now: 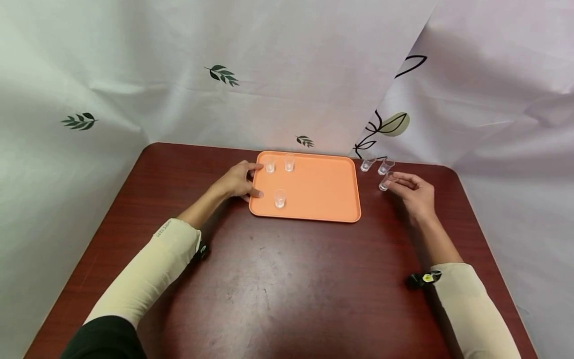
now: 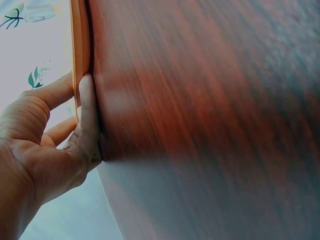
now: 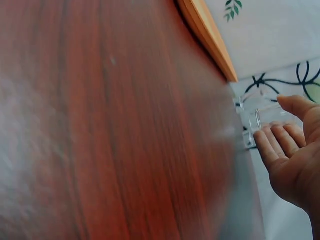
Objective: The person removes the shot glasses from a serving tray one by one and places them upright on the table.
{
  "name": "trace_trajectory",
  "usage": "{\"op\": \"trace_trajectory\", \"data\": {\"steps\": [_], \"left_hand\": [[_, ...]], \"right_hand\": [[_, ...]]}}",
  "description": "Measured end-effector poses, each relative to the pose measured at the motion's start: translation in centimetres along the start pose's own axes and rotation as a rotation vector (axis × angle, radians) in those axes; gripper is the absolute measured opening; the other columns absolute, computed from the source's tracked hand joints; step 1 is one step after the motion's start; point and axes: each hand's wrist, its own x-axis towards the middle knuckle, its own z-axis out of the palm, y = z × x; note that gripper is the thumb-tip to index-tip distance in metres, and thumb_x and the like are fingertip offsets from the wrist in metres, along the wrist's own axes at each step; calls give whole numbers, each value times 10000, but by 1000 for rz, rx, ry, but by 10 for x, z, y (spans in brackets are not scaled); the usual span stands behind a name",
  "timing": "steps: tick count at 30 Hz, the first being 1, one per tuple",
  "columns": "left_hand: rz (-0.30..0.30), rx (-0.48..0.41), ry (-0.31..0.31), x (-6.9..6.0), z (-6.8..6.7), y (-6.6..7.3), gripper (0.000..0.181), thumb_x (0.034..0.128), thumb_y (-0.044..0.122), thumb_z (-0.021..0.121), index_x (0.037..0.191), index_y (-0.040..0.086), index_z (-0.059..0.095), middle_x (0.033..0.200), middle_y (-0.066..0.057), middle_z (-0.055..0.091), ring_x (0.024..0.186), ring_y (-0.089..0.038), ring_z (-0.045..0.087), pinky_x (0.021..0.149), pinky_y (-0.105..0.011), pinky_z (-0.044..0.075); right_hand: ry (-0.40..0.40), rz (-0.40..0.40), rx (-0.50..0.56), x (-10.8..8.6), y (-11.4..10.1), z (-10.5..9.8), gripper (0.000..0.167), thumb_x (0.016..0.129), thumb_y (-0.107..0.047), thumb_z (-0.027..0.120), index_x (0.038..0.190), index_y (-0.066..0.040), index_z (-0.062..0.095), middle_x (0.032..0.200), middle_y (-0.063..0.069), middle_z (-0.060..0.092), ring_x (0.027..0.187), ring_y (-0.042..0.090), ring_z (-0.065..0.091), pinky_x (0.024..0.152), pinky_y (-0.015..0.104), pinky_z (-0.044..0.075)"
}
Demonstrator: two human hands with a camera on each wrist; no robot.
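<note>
An orange tray (image 1: 323, 189) lies toward the back of the table, and my left hand (image 1: 237, 181) grips its left rim. Three small clear shot glasses stand on it: one glass (image 1: 270, 164) at the back left corner, a second glass (image 1: 289, 162) beside it, and a third glass (image 1: 280, 198) nearer the front. To the right of the tray, my right hand (image 1: 414, 194) holds a clear shot glass (image 1: 383, 186) between thumb and fingers, slightly tilted. Just behind it on the table are two more glasses, a left one (image 1: 367, 165) and a right one (image 1: 384, 167).
The dark red-brown wooden table (image 1: 287, 279) extends in front of the tray. A pale curtain (image 1: 278, 75) with leaf prints hangs right behind the table's back edge and along both sides.
</note>
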Motion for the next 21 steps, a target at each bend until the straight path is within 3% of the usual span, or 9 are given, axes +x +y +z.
{"op": "trace_trajectory", "data": {"steps": [12, 18, 21], "left_hand": [[-5, 3, 1, -1, -1, 1, 965, 887, -64, 926, 1724, 62, 463, 1358, -194, 412, 806, -227, 640, 596, -323, 710], [-5, 0, -5, -1, 0, 3, 963, 891, -71, 919, 1727, 64, 458, 1360, -195, 408, 813, -231, 651, 604, -328, 715], [-4, 2, -5, -2, 0, 2, 950, 899, -65, 915, 1725, 65, 463, 1383, -204, 411, 834, -242, 658, 609, -334, 718]], "right_hand": [[34, 38, 197, 15, 7, -15, 302, 897, 169, 858, 1142, -4, 825, 950, -34, 869, 882, 44, 837, 820, 192, 704], [91, 36, 176, 22, 7, -22, 308, 900, 169, 851, 1119, -48, 847, 922, -63, 856, 855, 23, 818, 778, 157, 694], [105, 42, 218, 27, 7, -24, 306, 897, 184, 843, 1113, -32, 841, 911, -39, 857, 841, 43, 826, 784, 176, 702]]}}
